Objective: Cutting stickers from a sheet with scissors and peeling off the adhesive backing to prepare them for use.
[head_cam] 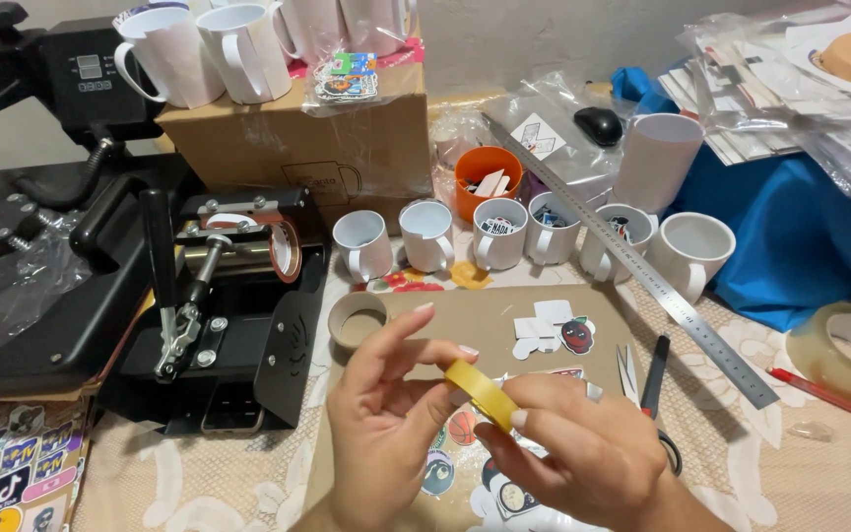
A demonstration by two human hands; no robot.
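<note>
A view from above of a crowded craft table, with two bare hands meeting low in the centre. The left hand (383, 433) and the right hand (583, 453) together hold a small roll of yellow heat-resistant tape (482, 392), tilted on edge between them, just above a sheet of brown cardboard (475, 325) that covers the table. The right hand pinches the roll between thumb and fingers; the left thumb and forefinger press at its upper edge, other fingers spread, apparently feeling for the loose end. No strip looks pulled free yet, so the taping seems barely begun.

On the cardboard lie cut-out colourful stickers (575, 335), some under the hands, beside an empty brown cardboard tape core (358, 319). Black-handled scissors (650, 379) lie to the right, near a long steel ruler (632, 261) lying diagonally. Behind stands a row of plain white ceramic mugs (499, 233); none visibly carries a taped-on print, though a few hold small things inside. An orange plastic cup (488, 180) sits behind them. On the left stands a black mug heat press (238, 296), its clamp empty. A large roll of clear packing tape (849, 350) rests at the right edge
</note>
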